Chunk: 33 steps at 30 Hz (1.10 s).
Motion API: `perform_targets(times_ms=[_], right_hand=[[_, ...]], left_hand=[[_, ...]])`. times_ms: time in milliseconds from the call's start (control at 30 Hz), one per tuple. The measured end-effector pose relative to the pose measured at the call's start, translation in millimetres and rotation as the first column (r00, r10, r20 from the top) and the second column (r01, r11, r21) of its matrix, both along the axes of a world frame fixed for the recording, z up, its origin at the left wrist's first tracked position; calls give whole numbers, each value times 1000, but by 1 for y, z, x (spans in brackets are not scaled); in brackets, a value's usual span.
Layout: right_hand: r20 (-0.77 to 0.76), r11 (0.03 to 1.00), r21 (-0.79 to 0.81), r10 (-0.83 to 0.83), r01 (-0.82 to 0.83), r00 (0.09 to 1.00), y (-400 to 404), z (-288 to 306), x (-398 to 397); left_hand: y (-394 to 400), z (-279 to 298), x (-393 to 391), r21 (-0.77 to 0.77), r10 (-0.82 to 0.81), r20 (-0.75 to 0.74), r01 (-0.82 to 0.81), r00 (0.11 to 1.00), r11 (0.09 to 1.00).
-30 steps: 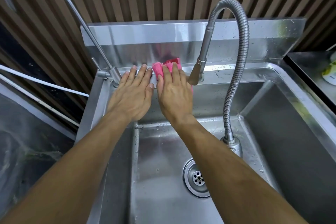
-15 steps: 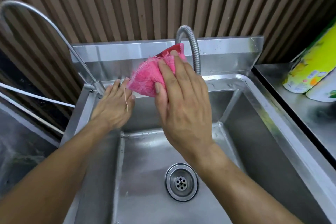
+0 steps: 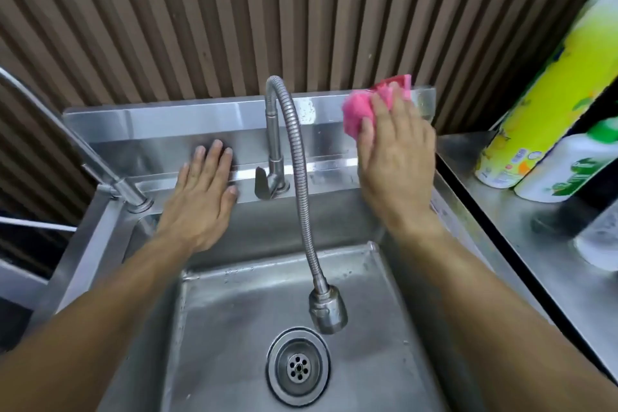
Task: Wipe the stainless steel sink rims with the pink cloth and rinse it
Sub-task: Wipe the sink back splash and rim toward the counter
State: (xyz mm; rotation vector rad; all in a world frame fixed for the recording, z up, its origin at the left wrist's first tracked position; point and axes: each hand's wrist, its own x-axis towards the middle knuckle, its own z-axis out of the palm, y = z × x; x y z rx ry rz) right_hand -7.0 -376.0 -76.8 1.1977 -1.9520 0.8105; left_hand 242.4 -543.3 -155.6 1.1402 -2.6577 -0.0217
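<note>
The stainless steel sink [image 3: 100, 244] fills the lower half of the head view, with a raised back splash panel [image 3: 167, 120]. My right hand [image 3: 394, 164] presses the crumpled pink cloth [image 3: 359, 109] against the right end of that back panel, near its top edge. My left hand [image 3: 200, 197] lies flat, fingers spread, on the back rim left of the tap, holding nothing. A flexible ribbed faucet [image 3: 297, 177] arches from the back rim between my hands, its nozzle hanging above the drain [image 3: 298, 366]. No water runs.
A second thin curved faucet [image 3: 100, 164] stands at the sink's back left corner. On the steel counter [image 3: 535, 227] to the right stand a tall yellow-green bottle [image 3: 541, 104], a white bottle [image 3: 575, 167] and a blurred clear container [image 3: 598, 237]. A slatted brown wall rises behind.
My right hand has lifted the pink cloth off the back rim and carried it right, past the flexible faucet, to the right end of the back panel. My left hand stays flat on the rim.
</note>
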Motion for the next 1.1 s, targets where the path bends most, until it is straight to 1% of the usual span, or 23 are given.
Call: perform_targets(times_ms=[100, 167, 200, 300, 333, 367, 433, 467, 533, 600, 633, 667, 700, 733, 767, 833, 867, 900, 933, 967, 1000, 1067, 1100], right_hand=[[-23, 987, 136, 89, -85, 996, -74, -25, -1], [-48, 969, 211, 140, -127, 989, -100, -40, 4], [-53, 964, 222, 158, -143, 986, -106, -47, 5], [-16, 955, 185, 237, -230, 971, -106, -60, 6], [-33, 939, 212, 284, -271, 958, -103, -63, 8], [-78, 914, 274, 333, -300, 940, -101, -66, 9], [-170, 858, 401, 414, -321, 894, -101, -67, 5], [-203, 852, 416, 428, -318, 880, -101, -66, -3], [-208, 885, 364, 380, -289, 901, -100, -61, -22], [-90, 946, 231, 255, -229, 963, -94, -61, -31], [-21, 961, 180, 215, -208, 976, -93, -62, -26], [21, 965, 155, 209, -210, 978, -95, -62, -16], [23, 959, 154, 238, -239, 971, -102, -60, -5], [-8, 939, 189, 294, -287, 956, -110, -57, 5], [-56, 906, 261, 359, -333, 932, -117, -53, 10], [-168, 840, 412, 450, -353, 877, -122, -48, -1], [-206, 830, 432, 471, -353, 858, -117, -49, -12], [-217, 842, 409, 464, -352, 859, -110, -52, -25], [-191, 873, 353, 418, -336, 888, -99, -55, -39], [-121, 914, 279, 340, -296, 933, -87, -58, -54], [-16, 951, 201, 242, -234, 970, -76, -60, -64], [197, 993, 79, 67, -84, 978, -69, -56, -65], [252, 998, 48, 22, -35, 967, -75, -52, -54]], left_hand=[[-2, -9, -13, -33, 39, -21, -40, 999, 999], [-4, -14, -15, -77, 60, -32, -62, 998, 995], [-6, -16, -15, -91, 60, -37, -64, 997, 994], [-9, -20, -16, -113, 44, -55, -50, 997, 992], [-9, -21, -16, -122, 41, -62, -49, 997, 991], [-9, -22, -17, -132, 41, -67, -50, 997, 990], [-8, -24, -17, -139, 54, -61, -62, 997, 988], [-7, -23, -17, -134, 58, -55, -65, 997, 989], [-6, -22, -16, -117, 54, -47, -59, 997, 991], [-6, -21, -15, -98, 49, -41, -53, 998, 994], [-5, -21, -15, -93, 51, -39, -55, 998, 994], [-5, -22, -14, -92, 55, -39, -59, 998, 994], [-5, -23, -14, -92, 58, -39, -61, 998, 994], [-5, -23, -14, -94, 57, -37, -61, 998, 994], [-6, -24, -14, -98, 52, -38, -56, 998, 994], [-8, -25, -14, -109, 48, -33, -51, 998, 993], [-7, -26, -14, -113, 63, -43, -67, 997, 991], [-6, -26, -13, -110, 94, -63, -101, 994, 989], [-4, -26, -14, -95, 137, -86, -145, 987, 985], [-2, -25, -15, -72, 183, -103, -191, 978, 979], [1, -25, -17, -53, 224, -112, -231, 968, 972], [6, -26, -21, -36, 277, -111, -282, 955, 959], [8, -27, -22, -33, 285, -107, -290, 952, 956]])
